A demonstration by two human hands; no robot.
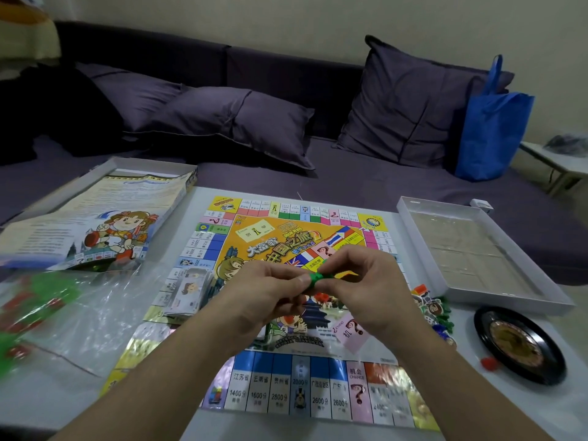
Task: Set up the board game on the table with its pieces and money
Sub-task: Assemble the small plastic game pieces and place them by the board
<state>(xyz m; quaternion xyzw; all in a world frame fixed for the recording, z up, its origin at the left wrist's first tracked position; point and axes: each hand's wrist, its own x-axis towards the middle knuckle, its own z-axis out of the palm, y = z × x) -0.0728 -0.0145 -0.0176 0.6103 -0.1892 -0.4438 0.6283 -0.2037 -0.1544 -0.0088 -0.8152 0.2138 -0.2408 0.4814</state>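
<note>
I pinch the green piece (315, 277) between fingertips of my left hand (264, 300) and right hand (366, 291) above the board (286, 393); risk: a slipped pinch drops it under my fingers, scattering the money (187, 291).

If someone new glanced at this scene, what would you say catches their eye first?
Most likely the colourful game board spread across the table's middle, with both hands, left hand and right hand, pinching a small green piece above it. Next, the black roulette wheel at the right.
</note>
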